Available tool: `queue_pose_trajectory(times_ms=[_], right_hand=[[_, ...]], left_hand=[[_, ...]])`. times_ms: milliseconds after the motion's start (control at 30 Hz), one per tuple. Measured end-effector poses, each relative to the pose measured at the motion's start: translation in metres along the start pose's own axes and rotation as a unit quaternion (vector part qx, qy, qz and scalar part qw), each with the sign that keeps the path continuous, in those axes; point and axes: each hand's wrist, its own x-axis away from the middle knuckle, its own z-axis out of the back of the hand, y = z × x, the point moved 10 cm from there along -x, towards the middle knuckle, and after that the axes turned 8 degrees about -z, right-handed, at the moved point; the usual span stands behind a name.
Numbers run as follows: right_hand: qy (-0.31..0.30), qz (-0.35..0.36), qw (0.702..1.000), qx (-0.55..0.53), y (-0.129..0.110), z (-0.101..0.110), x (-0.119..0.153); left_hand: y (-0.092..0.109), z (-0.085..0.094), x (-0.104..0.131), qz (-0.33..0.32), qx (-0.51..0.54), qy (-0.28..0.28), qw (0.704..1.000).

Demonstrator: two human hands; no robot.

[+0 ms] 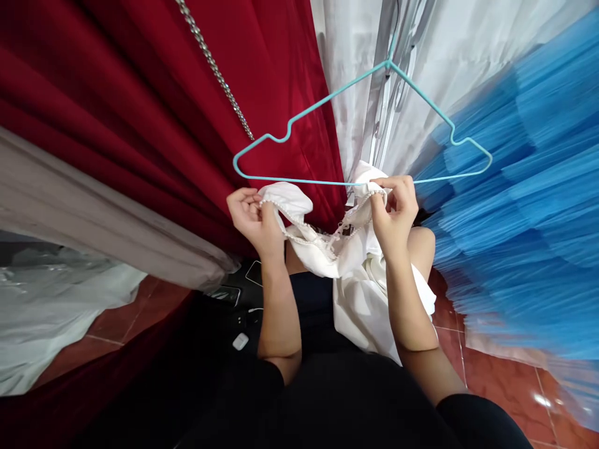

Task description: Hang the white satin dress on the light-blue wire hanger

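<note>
Pinching one side of the white cloth garment with pearl-like beaded trim (322, 262) with the left hand (256, 218), thumb and curled fingers closed on its edge. Pinching the other side likewise with the right hand (397, 202), close to the bottom bar of the turquoise slim clothes hanger (337, 93); cannot tell whether touching the bar. Sagging between both hands, with white folds draped down over the lap. Behind the hanger's left part, deep red smooth fabric (281, 75) with a sparkling silver strand (218, 72) running down it. To the right, bright blue layered ruffled fabric (538, 187). Lower left, near the forearm, a small white rounded case (240, 341).
</note>
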Motion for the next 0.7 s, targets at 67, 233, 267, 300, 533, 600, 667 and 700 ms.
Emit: queue_pose_trajectory(times_ms=[67,233,267,300,533,600,667,700], right_hand=[[-0.006,-0.006,1.000,0.011,0.005,0.000,-0.003],[-0.030,-0.010,0.999,0.028,0.008,0.016,-0.010],[-0.032,-0.005,0.999,0.031,0.006,0.019,-0.010],[-0.033,0.001,0.999,0.035,0.005,0.021,-0.010],[-0.021,0.029,0.997,0.072,0.006,0.016,-0.009],[-0.016,0.033,0.996,0.076,0.010,0.015,-0.010],[-0.019,0.037,0.996,0.076,0.013,0.014,-0.010],[-0.022,0.039,0.996,0.076,0.015,0.013,-0.011]], left_hand=[[-0.015,-0.004,-0.029,-0.008,-0.009,-0.036,0.999],[0.008,-0.024,-0.096,-0.063,0.056,-0.080,0.993],[0.019,-0.034,-0.103,-0.069,0.065,-0.104,0.990],[0.029,-0.046,-0.106,-0.073,0.068,-0.139,0.985],[0.056,-0.109,-0.091,-0.079,0.054,-0.253,0.963],[0.055,-0.111,-0.084,-0.074,0.041,-0.240,0.967],[0.064,-0.107,-0.072,-0.081,0.020,-0.230,0.970],[0.073,-0.106,-0.063,-0.089,0.010,-0.229,0.969]])
